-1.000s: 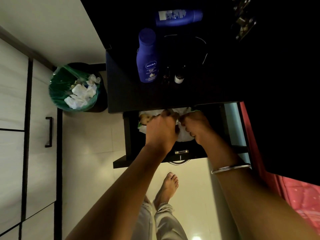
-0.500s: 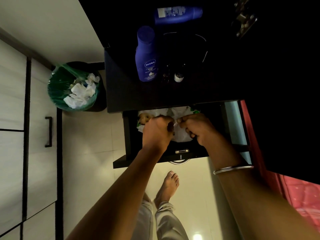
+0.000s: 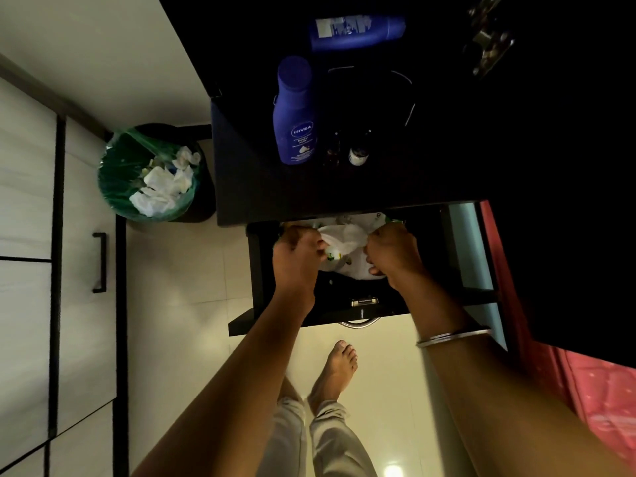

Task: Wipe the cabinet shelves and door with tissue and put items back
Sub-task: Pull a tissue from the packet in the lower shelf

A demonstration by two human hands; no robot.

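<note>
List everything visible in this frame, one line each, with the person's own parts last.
Lotion bottles: two, blue, on the dark cabinet top; one upright, one lying.
Small bottles: two, dark, beside the upright lotion.
Tissue: one, white, over the open drawer.
Bin: one, green liner, white tissues inside, on the floor.
Wardrobe handle: one, black.
Bangle: one, silver, right wrist.
Left hand, right hand: both gripping the tissue.
Foot: one, bare.

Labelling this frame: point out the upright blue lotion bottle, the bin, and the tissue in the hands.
upright blue lotion bottle (image 3: 295, 132), head view, on its labelled body.
bin (image 3: 115, 177), head view, on the green liner's inner wall.
tissue (image 3: 344, 235), head view, on the white sheet stretched between both hands.
</note>
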